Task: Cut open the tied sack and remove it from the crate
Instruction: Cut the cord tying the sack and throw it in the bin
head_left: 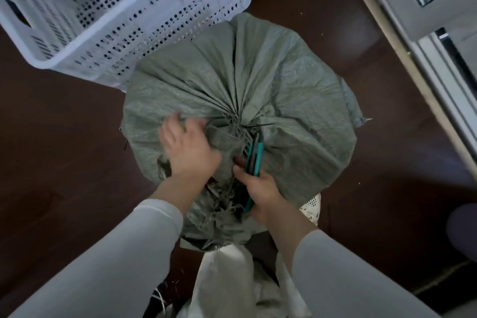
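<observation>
One grey-green woven sack fills the middle of the frame, its mouth gathered into a tied neck near the centre, with frayed strands spilling toward the lower edge. Both hands come in from below. The right hand is wrapped round one pair of teal-handled scissors, whose long axis runs almost straight up the frame, tips just below the tie. That is the relation that matters: the neck lies directly ahead of the blades, a short push up-frame, and the right hand is the one lined up on it. The left hand lies on the cloth just left of the neck. It is blurred, so I cannot tell whether it is pressing flat or pinching fabric.

Of crates, one white perforated crate stands tilted at upper left, touching the sack's edge. A sliver of white perforated plastic shows under the sack at lower right, likely the crate it sits in. One pale bag lies at the bottom.
</observation>
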The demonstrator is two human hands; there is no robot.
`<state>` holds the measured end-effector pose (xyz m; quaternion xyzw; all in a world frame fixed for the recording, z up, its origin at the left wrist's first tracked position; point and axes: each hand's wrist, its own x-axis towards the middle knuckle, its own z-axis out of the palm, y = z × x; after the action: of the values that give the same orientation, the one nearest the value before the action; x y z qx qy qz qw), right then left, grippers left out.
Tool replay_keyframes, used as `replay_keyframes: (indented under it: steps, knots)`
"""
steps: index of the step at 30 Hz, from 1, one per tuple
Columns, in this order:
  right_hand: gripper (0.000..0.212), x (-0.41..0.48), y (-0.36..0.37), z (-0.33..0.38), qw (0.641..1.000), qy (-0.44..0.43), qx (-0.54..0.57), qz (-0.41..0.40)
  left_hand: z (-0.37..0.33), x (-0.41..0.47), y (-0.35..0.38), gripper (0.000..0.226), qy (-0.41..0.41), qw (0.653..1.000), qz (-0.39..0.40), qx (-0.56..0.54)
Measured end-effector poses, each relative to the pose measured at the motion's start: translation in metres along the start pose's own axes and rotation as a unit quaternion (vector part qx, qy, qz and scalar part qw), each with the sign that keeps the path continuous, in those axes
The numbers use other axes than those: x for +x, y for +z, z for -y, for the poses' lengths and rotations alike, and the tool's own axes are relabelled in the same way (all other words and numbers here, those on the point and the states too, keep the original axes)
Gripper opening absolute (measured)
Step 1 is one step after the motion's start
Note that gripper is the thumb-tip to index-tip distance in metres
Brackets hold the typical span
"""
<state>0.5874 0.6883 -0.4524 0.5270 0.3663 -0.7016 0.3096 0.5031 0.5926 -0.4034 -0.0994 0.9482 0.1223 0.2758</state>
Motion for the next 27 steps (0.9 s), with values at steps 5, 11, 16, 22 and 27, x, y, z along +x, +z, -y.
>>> replay_keyframes:
  steps: [5,11,16,22,27]
  knots:
    - [0.028,0.006,0.000,-0.012,0.990,0.033,0.130,-0.038,-0.037,0.008,0.020,0.036,0.083,0.967,0.136,-0.200]
    - [0.009,0.010,-0.017,-0.006,0.989,-0.009,0.083,-0.121,-0.009,0.021,0.053,0.047,0.008,0.982,0.160,0.099]
    - [0.017,0.012,-0.038,0.026,0.967,-0.130,-0.014,-0.219,0.009,0.021,0.061,0.040,0.024,0.995,0.037,0.093]
    - [0.041,0.016,-0.038,0.048,0.972,-0.184,0.049,-0.140,-0.003,0.029,0.056,0.111,0.131,0.976,0.126,0.123]
    - [0.036,0.021,-0.035,0.066,0.974,-0.198,0.050,-0.103,-0.009,0.038,0.057,0.096,0.185,0.952,0.173,0.171]
